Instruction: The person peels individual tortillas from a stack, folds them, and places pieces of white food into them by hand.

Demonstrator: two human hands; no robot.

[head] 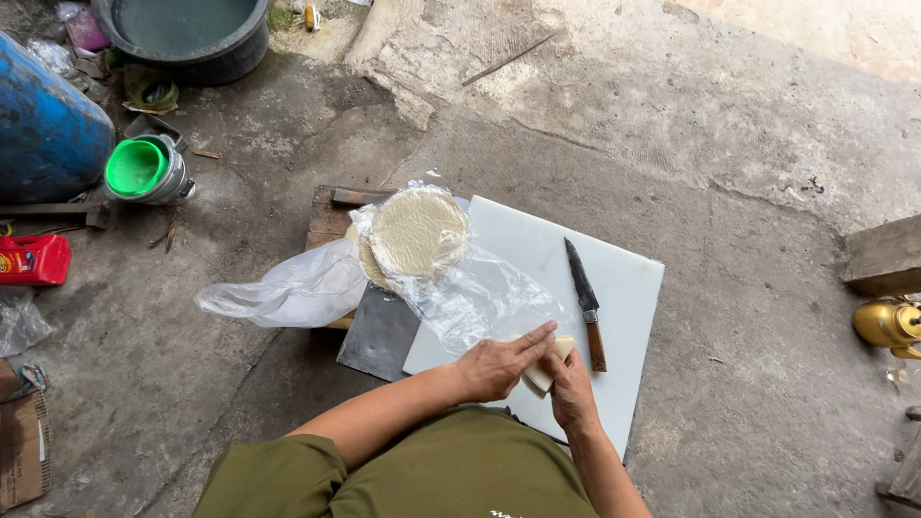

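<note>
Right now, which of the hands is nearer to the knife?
Right. The right hand holds the folded wrappers just beside the knife handle; the left hand lies farther left.

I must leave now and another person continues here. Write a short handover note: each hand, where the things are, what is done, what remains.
Left hand: fingers laid over the folded pale wrapper, pressing it on the white cutting board.
Right hand: grips the same wrapper from below, near the board's front edge.
Knife: lies free on the board, blade pointing away, just beyond the hands.
Stack of round wrappers: at the board's far left corner, on an opened clear plastic bag.
Done: one wrapper taken out and folded.
Left: the stack looks untouched; the folded piece is not yet cut.
</note>
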